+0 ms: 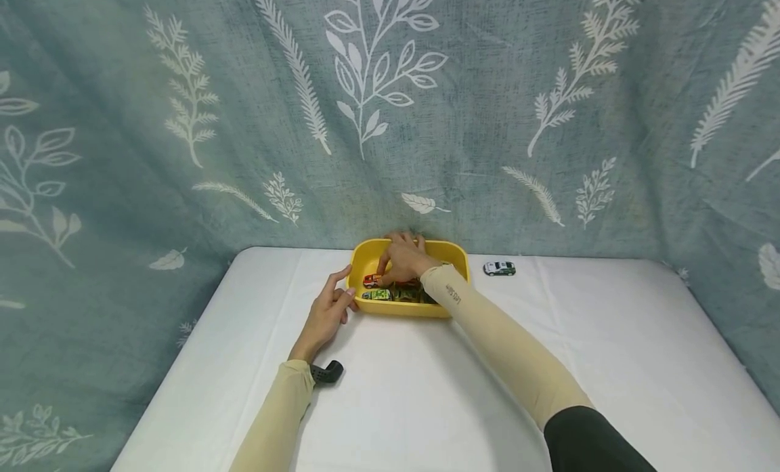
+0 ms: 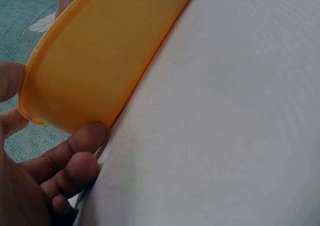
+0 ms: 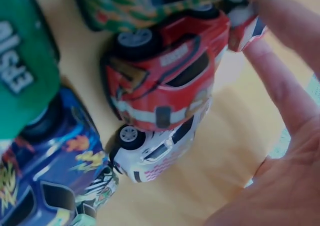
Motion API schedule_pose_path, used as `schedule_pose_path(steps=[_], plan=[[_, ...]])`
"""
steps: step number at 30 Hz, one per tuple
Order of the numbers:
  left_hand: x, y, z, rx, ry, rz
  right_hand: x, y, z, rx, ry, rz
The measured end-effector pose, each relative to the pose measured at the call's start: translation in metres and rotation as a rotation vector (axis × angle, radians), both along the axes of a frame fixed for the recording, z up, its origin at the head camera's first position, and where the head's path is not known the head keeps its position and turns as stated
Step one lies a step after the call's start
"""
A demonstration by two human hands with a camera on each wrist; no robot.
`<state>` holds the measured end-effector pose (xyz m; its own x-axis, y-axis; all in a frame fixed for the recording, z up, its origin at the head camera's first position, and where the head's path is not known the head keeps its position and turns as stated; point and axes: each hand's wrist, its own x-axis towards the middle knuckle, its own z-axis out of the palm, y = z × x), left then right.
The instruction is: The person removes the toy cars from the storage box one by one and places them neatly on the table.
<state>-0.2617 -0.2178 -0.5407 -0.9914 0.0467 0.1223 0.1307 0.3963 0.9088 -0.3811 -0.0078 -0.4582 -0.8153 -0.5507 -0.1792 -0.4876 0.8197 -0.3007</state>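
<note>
A yellow plastic tub at the table's far edge holds several toy cars. At its left end, my left hand grips the tub, with fingertips against the lower corner. My right hand reaches inside, where thumb and finger pinch a small red toy car. The right wrist view shows only part of that car, between the fingers. Beside it lie a red toy car, a white one, a blue one and a green one.
A white and green toy car stands on the table to the right of the tub. A white cloth covers the table. Behind hangs a teal curtain with white leaf prints, close to the tub's far side.
</note>
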Motion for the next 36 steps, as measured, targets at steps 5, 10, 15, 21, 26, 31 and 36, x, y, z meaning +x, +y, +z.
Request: schedule_pose_path(steps=[5, 10, 15, 21, 26, 31, 36], plan=[[0.0, -0.001, 0.0, -0.006, -0.01, -0.001, -0.001, 0.002, 0.002, 0.015, -0.012, 0.025], [-0.001, 0.001, 0.002, -0.01, -0.01, -0.008, -0.002, 0.015, 0.01, 0.002, 0.017, 0.07], [-0.002, 0.002, 0.003, -0.008, -0.006, -0.003, -0.002, 0.036, 0.032, -0.089, 0.051, 0.164], [0.0, 0.0, 0.004, -0.019, -0.019, 0.01, 0.002, 0.062, 0.055, -0.196, 0.051, 0.243], [0.001, -0.002, 0.005, -0.021, -0.013, 0.012, 0.006, 0.086, 0.067, -0.226, 0.027, 0.229], [0.001, -0.003, 0.004, -0.02, -0.021, 0.02, 0.007, 0.117, 0.075, -0.247, 0.023, 0.161], [0.003, -0.001, 0.004, -0.015, -0.021, 0.007, 0.003, 0.159, 0.079, -0.266, 0.042, 0.081]])
